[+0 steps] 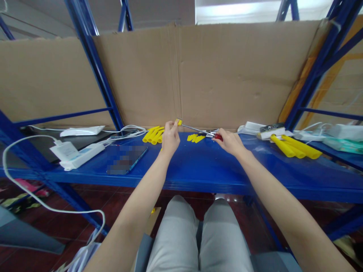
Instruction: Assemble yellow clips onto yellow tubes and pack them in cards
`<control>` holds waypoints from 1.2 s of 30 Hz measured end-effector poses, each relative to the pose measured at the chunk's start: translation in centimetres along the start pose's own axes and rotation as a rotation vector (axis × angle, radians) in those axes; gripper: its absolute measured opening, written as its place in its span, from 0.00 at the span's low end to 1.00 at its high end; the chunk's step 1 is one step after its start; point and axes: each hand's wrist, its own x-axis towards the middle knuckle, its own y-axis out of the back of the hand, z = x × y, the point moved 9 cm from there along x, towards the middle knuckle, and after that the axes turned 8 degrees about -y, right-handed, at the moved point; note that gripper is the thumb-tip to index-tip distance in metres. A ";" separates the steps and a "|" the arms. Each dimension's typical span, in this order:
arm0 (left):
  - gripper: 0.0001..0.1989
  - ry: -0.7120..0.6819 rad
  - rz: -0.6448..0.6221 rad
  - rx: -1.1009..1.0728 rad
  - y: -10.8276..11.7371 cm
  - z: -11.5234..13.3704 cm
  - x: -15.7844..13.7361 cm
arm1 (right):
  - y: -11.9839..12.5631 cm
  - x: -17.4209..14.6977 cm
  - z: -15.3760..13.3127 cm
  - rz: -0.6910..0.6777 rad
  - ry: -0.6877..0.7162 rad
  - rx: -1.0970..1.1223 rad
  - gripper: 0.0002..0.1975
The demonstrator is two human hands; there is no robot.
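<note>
My left hand (171, 136) is raised over the far part of the blue shelf, its fingers pinching a small yellow piece (178, 121). My right hand (230, 141) is closed round the red handle of a screwdriver (195, 129). The long metal shaft runs leftward, its tip end at the yellow piece; whether it goes inside cannot be made out. Several small flat yellow pieces (195, 138) lie on the shelf between my hands. Just left of my left hand, several yellow tapered tubes (153, 135) lie side by side, partly hidden by the hand.
On the blue shelf (210, 166), a phone (127, 160) and a white power strip (82, 155) with cables lie left. More yellow tapered tubes (295, 147) and a small black-and-white box (272, 131) are at right. A cardboard sheet (227, 75) stands behind, between blue posts.
</note>
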 end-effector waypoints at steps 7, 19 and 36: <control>0.21 -0.012 0.030 0.016 0.2 0.0 -0.1 | 0.1 -0.3 -0.5 0.001 0.014 -0.038 0.15; 0.19 -0.001 0.055 -0.079 0.4 -0.2 0.1 | -0.7 -0.4 -0.9 -0.140 -0.030 -0.080 0.16; 0.19 -0.033 0.066 -0.060 0.5 0.2 0.1 | -0.1 -0.3 -0.1 -0.022 0.024 0.070 0.14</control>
